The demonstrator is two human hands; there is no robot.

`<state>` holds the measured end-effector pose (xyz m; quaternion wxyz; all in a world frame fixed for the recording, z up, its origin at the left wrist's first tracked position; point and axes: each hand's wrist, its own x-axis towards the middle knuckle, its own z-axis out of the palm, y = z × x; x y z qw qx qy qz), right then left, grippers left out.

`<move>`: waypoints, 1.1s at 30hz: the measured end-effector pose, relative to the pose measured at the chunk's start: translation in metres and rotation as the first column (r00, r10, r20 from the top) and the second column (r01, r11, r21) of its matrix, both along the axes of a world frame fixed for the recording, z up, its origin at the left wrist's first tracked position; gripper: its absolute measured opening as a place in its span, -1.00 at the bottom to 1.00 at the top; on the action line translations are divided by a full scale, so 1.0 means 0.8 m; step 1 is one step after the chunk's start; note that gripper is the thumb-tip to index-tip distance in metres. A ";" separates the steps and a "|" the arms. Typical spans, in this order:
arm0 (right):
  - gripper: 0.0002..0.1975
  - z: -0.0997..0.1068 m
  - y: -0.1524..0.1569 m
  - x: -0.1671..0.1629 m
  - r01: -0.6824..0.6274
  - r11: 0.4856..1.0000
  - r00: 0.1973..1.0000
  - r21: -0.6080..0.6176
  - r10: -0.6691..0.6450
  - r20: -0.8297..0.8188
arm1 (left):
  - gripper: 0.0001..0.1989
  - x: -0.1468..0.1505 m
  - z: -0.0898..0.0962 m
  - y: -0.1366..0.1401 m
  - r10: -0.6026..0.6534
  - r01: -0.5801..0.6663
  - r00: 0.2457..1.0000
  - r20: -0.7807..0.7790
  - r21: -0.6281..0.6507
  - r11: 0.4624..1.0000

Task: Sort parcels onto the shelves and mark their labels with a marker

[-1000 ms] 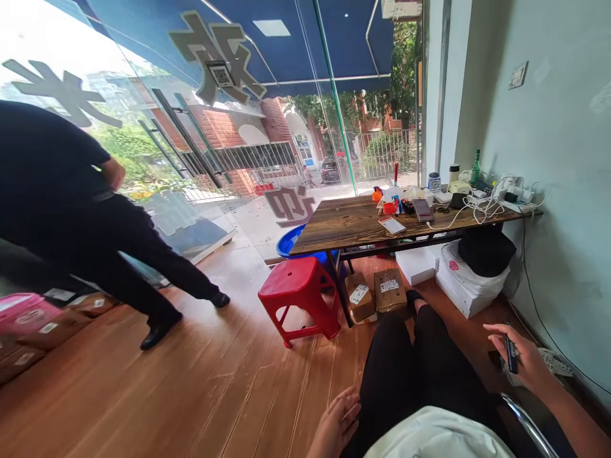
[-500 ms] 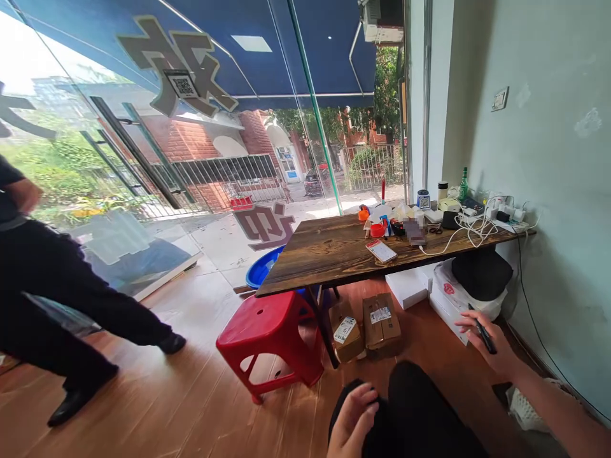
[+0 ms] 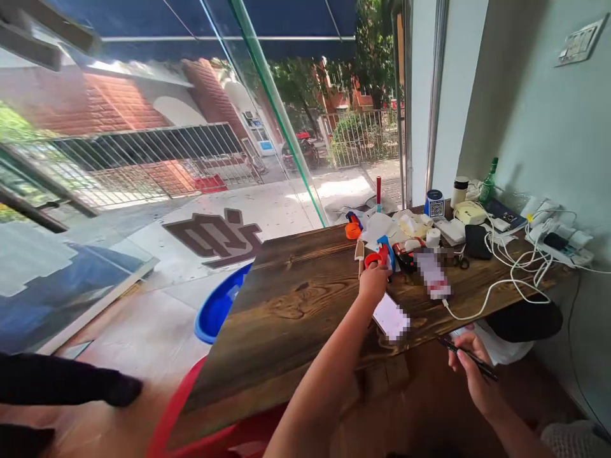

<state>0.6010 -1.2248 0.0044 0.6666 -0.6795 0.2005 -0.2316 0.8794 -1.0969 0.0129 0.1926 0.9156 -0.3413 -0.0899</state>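
My left hand (image 3: pixel 375 283) reaches across the dark wooden table (image 3: pixel 296 299), its fingers curled at a red ring-shaped thing (image 3: pixel 376 258) that looks like a roll of tape. The fingers partly hide this thing. Just below that hand lies a phone (image 3: pixel 391 318) with a lit, blurred-out screen. Close to the table's front edge, my right hand (image 3: pixel 470 359) grips a black pen (image 3: pixel 477 364), held at a slant between thumb and fingers. Beside the red thing are a blue item (image 3: pixel 387 251) and a small pale-brown, white-ended object (image 3: pixel 359 254).
Another phone (image 3: pixel 433 277) is plugged into a white cable. Tangled cables (image 3: pixel 515 254), a green bottle (image 3: pixel 489 181), a cup (image 3: pixel 459 191) and a QR-code stand (image 3: pixel 434 205) crowd the right end. A red stool (image 3: pixel 176 407) and blue basin (image 3: pixel 214 312) stand left; a person's leg (image 3: pixel 62 381) shows.
My left hand has gone from my lap to the red thing on the table. My right hand, still with the pen, is nearer the table edge. The view has moved closer to the table.
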 end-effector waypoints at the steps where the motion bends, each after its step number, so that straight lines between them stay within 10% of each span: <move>1: -0.68 0.013 -0.002 0.007 0.031 0.999 0.999 0.036 -0.030 -0.026 | -0.63 0.015 0.001 -0.009 -0.037 0.039 0.999 -0.030 0.037 0.999; 8: -0.58 0.121 -0.004 0.055 0.220 0.925 0.969 0.311 -0.171 -0.177 | -0.71 0.014 0.025 -0.007 -0.121 0.136 0.974 -0.194 0.066 0.989; 11: -0.59 0.165 0.009 0.079 0.224 0.928 0.966 0.299 -0.170 -0.196 | -0.71 -0.025 0.064 0.015 -0.092 0.060 0.961 -0.260 -0.127 0.990; 17: -0.69 0.232 0.038 0.112 0.166 0.956 0.973 0.241 -0.120 -0.196 | -0.84 -0.082 0.152 0.069 -0.141 -0.202 0.899 -0.414 -0.679 0.706; 23: -0.69 0.264 0.057 0.116 0.069 0.975 0.976 0.211 -0.021 -0.219 | -0.81 -0.077 0.196 0.101 -0.155 -0.195 0.906 -0.395 -0.712 0.675; 33: -0.64 0.278 0.044 0.097 -0.091 0.951 0.928 0.297 0.189 -0.322 | -0.77 -0.096 0.205 0.123 -0.282 0.000 0.912 -0.297 -0.688 0.725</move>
